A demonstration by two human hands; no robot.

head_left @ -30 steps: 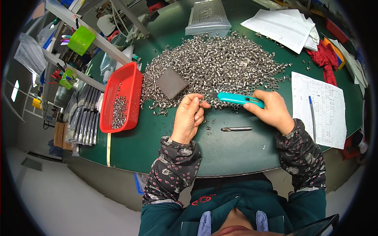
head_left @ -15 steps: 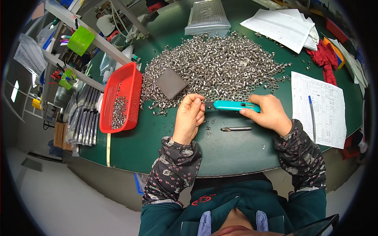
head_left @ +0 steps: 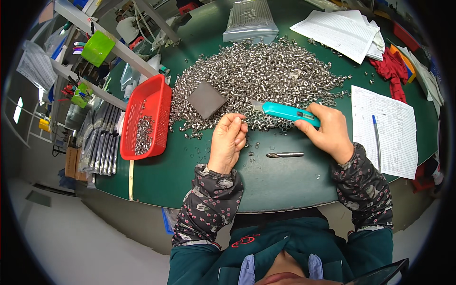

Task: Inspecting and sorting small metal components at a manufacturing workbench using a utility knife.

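Two bare hands work over one green worktop (head_left: 294, 185). The right hand (head_left: 331, 133) is closed round the handle of one turquoise utility knife (head_left: 287, 112), whose blade points left over the near border of the pile, apart from the other hand. The left hand (head_left: 227, 142) is narrow, thumb and fingertips pinched on what looks like one small metal piece (head_left: 243, 120), mostly hidden.

One broad pile of metal rings (head_left: 266, 71), far too many to count, covers the middle of the worktop toward its far edge. One grey square block (head_left: 207, 100) sits on its left part. Between the pile and the near edge lies one drill bit (head_left: 287, 155), its fluted end to the left, with several loose bits (head_left: 251, 154) just left of it.

One red basket (head_left: 164, 114) stands by the left edge, holding a small heap of metal parts (head_left: 144, 135). Toward the right edge, one printed sheet (head_left: 394, 137) carries one blue-capped pen (head_left: 376, 140). Several overlapping papers (head_left: 335, 34) lie at the far right corner, beside one red cloth (head_left: 392, 71); one clear plastic bag (head_left: 251, 21) lies by the far edge.
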